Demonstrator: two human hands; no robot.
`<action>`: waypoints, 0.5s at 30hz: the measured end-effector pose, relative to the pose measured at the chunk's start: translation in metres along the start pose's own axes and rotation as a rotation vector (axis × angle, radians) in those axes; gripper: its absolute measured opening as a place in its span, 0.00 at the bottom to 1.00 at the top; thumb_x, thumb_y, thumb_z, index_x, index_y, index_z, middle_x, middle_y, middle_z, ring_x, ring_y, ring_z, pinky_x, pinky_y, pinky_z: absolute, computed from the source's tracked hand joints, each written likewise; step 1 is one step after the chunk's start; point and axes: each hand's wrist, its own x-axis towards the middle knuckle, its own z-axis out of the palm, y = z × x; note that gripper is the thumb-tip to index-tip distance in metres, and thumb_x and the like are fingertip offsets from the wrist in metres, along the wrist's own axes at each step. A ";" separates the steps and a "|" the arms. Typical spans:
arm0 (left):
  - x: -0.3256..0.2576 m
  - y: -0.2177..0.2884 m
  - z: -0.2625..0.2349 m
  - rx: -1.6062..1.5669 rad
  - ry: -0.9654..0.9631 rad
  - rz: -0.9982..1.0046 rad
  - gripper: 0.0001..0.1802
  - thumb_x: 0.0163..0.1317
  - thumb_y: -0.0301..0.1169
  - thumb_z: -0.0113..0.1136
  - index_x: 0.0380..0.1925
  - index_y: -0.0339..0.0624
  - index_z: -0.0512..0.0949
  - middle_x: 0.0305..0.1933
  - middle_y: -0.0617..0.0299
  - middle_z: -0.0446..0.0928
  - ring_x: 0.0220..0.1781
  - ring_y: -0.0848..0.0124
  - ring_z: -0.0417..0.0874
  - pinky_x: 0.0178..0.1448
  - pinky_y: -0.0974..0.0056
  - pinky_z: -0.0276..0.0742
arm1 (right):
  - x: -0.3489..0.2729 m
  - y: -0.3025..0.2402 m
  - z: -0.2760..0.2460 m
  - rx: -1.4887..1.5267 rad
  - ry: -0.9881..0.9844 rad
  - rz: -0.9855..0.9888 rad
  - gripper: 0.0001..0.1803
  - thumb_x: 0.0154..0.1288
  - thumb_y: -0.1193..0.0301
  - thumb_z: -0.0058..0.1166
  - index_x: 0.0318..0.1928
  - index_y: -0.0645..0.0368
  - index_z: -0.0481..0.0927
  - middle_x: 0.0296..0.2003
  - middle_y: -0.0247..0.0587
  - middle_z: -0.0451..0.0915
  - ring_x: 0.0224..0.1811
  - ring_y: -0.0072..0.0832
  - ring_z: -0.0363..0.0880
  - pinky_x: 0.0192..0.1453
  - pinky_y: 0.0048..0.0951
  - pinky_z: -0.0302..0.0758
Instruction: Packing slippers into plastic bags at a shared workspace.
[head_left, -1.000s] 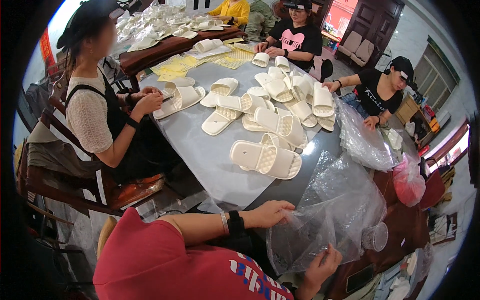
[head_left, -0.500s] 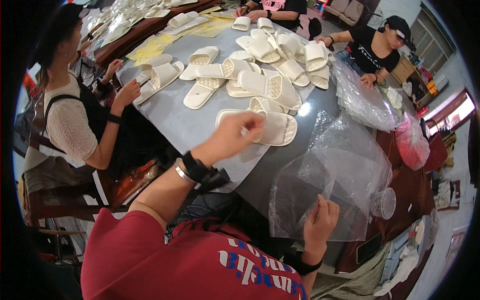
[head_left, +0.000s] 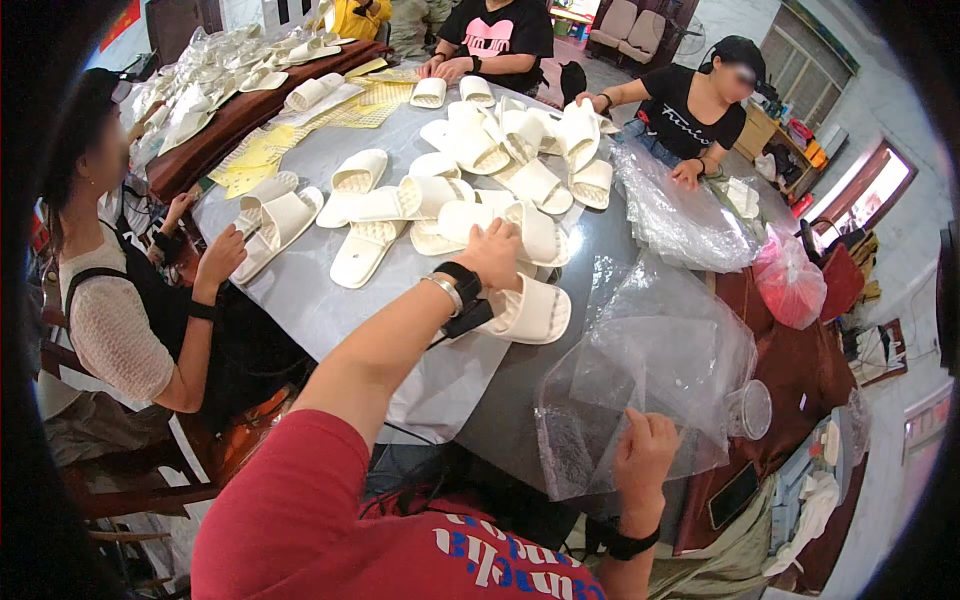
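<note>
L hand reached the slippers; R hand kept hold of the bag.

Vs 1 s ago: left hand (head_left: pixel 492 255) had moved up from near the body to the near pair of cream slippers (head_left: pixel 530 308) on the grey table (head_left: pixel 300 300), fingers curled down over the pair's far edge; full grasp cannot be told, palm hidden. Slippers lay mid-table, just left of the clear plastic bag (head_left: pixel 650 370). Right hand (head_left: pixel 645 455) was clenched on the bag's lower edge, as before, so pickup looked underway w/ bagging likely to follow. Outward: more clear bags (head_left: pixel 680 215) at right, a pink bag (head_left: pixel 790 285) beyond, yellow paper sheets (head_left: pixel 250 165) far left.
</note>
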 end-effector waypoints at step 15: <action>-0.077 -0.007 -0.035 -1.056 0.658 0.174 0.13 0.51 0.28 0.66 0.37 0.39 0.76 0.36 0.61 0.76 0.39 0.73 0.76 0.45 0.67 0.74 | 0.024 -0.018 0.023 0.054 -0.002 -0.048 0.21 0.50 0.82 0.51 0.48 0.62 0.76 0.33 0.47 0.74 0.39 0.46 0.72 0.46 0.45 0.68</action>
